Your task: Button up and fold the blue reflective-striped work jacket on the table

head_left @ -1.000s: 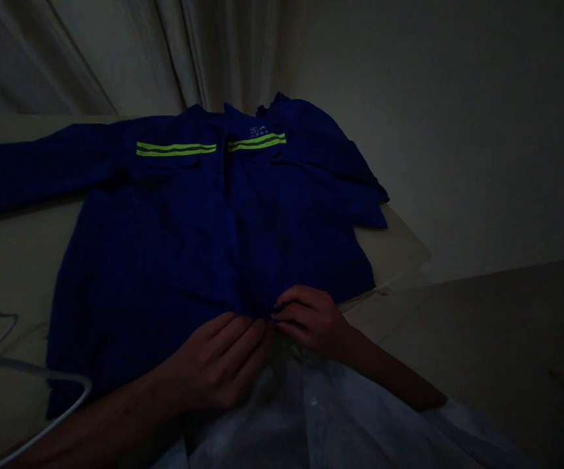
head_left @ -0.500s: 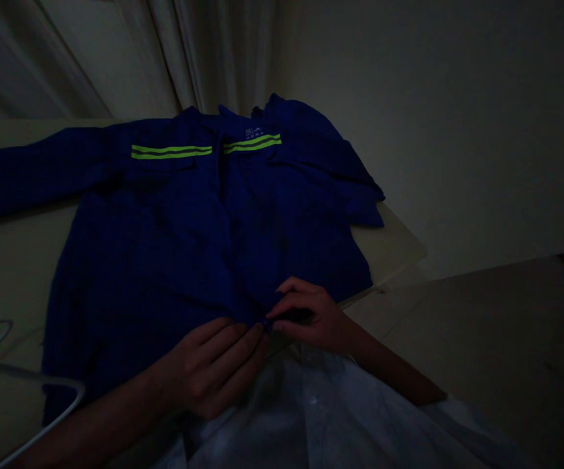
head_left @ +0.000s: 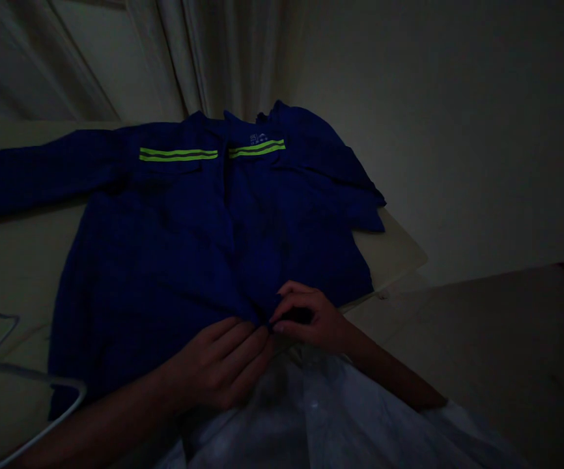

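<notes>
- In the head view, we see the blue jacket (head_left: 165, 247) spread on the table (head_left: 8, 260), its lower edge toward us.
- Our right hand (head_left: 314, 319) pinches that edge between thumb and forefinger; our left hand (head_left: 228, 365) grips the cloth just beside it, thumb hidden.
- We judge the fabric soft, light, hardly fragile, apt to crease; the edge near the front opening should hold best.

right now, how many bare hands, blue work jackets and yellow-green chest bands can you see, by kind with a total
Bare hands: 2 (left hand, right hand)
Blue work jacket: 1
Yellow-green chest bands: 2 (band at picture left, band at picture right)
Total: 5
</notes>
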The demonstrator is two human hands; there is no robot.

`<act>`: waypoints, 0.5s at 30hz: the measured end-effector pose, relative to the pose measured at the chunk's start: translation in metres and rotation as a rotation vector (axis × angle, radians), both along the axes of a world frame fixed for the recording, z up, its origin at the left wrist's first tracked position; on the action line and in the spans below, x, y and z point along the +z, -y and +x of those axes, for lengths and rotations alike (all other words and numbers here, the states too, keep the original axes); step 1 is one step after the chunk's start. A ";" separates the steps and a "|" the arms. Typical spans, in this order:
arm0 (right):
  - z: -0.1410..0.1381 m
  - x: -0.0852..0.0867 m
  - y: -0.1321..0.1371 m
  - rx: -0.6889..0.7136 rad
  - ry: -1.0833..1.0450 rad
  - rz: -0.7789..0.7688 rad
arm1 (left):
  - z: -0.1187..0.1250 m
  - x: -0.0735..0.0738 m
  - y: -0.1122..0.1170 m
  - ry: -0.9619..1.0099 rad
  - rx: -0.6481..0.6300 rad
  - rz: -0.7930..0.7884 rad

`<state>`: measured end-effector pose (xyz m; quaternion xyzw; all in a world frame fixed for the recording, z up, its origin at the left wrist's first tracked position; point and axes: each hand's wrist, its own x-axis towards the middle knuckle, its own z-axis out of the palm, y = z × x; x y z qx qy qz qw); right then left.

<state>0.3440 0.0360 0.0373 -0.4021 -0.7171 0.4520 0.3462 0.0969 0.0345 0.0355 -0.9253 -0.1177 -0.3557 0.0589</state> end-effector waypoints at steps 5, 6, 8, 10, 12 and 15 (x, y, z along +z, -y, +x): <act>-0.001 0.013 -0.004 0.063 0.238 0.140 | 0.004 0.001 0.003 -0.083 0.086 -0.039; -0.001 0.016 -0.007 0.098 0.301 0.205 | 0.004 0.001 0.003 -0.070 0.082 -0.042; -0.002 0.024 -0.017 0.209 0.406 0.338 | 0.005 0.001 0.004 -0.037 0.061 -0.058; -0.004 0.034 -0.029 0.380 0.472 0.429 | 0.005 0.001 0.006 -0.012 0.041 -0.081; -0.007 0.043 -0.044 0.551 0.478 0.463 | 0.006 -0.001 0.006 0.018 0.025 -0.091; -0.013 0.051 -0.067 0.746 0.390 0.447 | 0.004 -0.008 0.005 0.036 0.029 -0.065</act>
